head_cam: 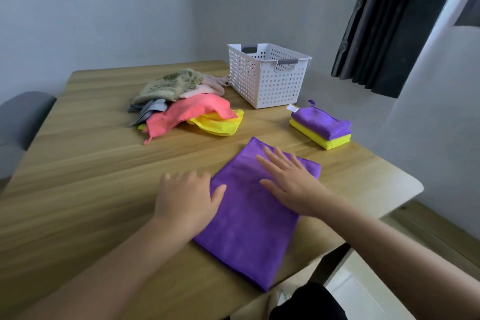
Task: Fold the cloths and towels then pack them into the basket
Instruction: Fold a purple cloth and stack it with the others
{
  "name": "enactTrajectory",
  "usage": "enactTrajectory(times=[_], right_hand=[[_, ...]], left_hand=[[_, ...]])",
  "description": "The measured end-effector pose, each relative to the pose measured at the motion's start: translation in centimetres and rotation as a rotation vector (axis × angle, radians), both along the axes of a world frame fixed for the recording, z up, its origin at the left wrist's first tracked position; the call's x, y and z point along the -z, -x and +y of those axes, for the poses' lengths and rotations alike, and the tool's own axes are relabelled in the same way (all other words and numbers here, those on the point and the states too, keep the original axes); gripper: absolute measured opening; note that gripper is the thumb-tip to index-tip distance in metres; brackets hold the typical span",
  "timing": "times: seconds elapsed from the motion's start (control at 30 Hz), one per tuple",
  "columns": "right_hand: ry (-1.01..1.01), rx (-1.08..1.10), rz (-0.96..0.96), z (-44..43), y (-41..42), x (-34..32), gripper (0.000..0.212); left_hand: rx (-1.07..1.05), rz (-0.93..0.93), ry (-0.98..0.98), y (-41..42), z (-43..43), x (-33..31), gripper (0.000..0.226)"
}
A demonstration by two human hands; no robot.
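Evidently the purple cloth (249, 215) in the lower centre of the frame is being flattened. It lies on the wooden table (78, 189) as a long rectangle, probably folded once. The right hand (288, 182) presses on its upper half, palm down with fingers straight and spread, gripping nothing. The left hand (187, 200) is also open and flat at the cloth's left edge, thumb on the fabric, most likely to pin that side so the layers stay square for the next fold. To the right of centre, a folded purple and yellow stack (322, 125) waits just beside the white basket (267, 78), handy for packing. The unfolded pile (187, 106) sits left of the basket, apart from the finished cloths
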State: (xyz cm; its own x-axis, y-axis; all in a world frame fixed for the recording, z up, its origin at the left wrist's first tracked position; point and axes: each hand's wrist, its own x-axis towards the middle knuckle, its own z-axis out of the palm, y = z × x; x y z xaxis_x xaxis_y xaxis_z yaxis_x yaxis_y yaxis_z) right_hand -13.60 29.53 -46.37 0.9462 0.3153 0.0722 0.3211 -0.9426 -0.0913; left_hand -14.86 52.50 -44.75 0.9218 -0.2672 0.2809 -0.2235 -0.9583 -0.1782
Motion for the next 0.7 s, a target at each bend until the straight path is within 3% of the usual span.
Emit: enactTrajectory(times=[0.07, 0.17, 0.2, 0.27, 0.33, 0.43, 0.57, 0.7], right_hand=[[-0.043, -0.074, 0.084, 1.4, 3.2, 0.7, 0.085], [0.020, -0.060, 0.120, 0.3, 4.4, 1.7, 0.099], [0.026, -0.023, 0.106, -0.4, 4.6, 1.6, 0.106], [-0.004, -0.006, 0.054, -1.4, 5.7, 1.2, 0.112], [-0.104, -0.101, 0.018, -1.3, 7.8, 0.7, 0.096], [-0.191, -0.271, 0.033, -0.7, 11.8, 0.8, 0.071], [-0.017, -0.338, 0.053, -1.7, 14.8, 1.8, 0.094], [0.153, -0.353, -0.217, -1.1, 14.9, 3.5, 0.098]], left_hand=[[0.169, 0.067, 0.078, 0.3, 0.6, 0.6, 0.075], [0.326, 0.442, 0.107, 0.5, 1.0, 2.4, 0.112], [0.309, 0.492, 0.110, 0.9, 1.0, 2.9, 0.107], [0.247, 0.479, 0.130, 1.9, 0.8, 3.5, 0.077], [0.178, 0.440, 0.153, 3.4, 0.3, 3.5, 0.064], [0.105, 0.429, 0.171, 5.0, -0.1, 3.6, 0.064], [0.065, 0.426, 0.188, 6.4, -0.4, 3.7, 0.064], [0.026, 0.422, 0.198, 7.4, -0.9, 3.4, 0.064]])
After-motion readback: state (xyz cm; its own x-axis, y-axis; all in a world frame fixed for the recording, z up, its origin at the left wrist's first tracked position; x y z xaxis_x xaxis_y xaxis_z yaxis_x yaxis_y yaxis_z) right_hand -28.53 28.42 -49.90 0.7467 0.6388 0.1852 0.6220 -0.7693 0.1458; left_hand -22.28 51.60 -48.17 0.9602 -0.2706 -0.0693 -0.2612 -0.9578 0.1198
